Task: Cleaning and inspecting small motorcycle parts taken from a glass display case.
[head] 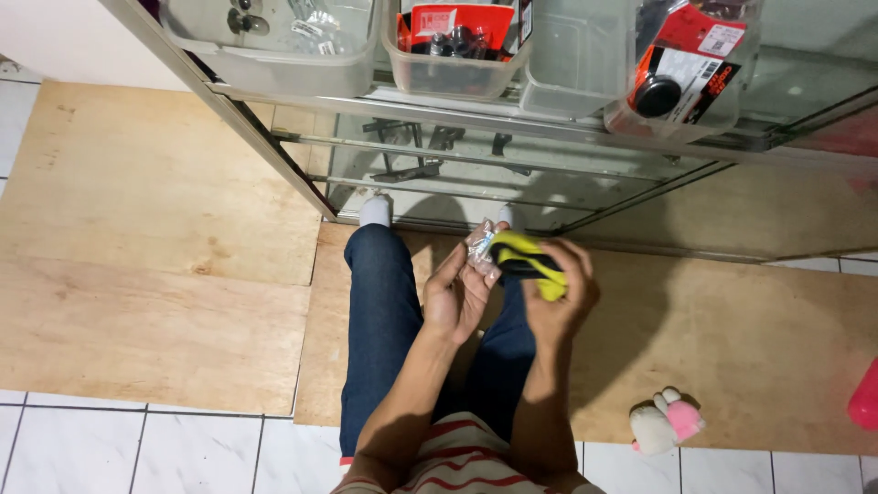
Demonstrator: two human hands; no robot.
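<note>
I look straight down at my jeans and socked feet in front of a glass display case. My left hand (457, 291) holds a small clear plastic packet (479, 245) with shiny bits inside, pinched at the fingertips. My right hand (562, 288) grips a yellow and black object (529, 260), its end touching the packet. Both hands meet at waist height above my legs.
A glass case (512, 174) with metal frame stands ahead, with tools on its lower shelf. Clear plastic bins (274, 55) of hardware and packaged parts (686, 64) sit on top. A pink and white soft toy (666, 423) lies on the plywood floor (155, 238) at right; a pink object (865, 398) is at the far right edge.
</note>
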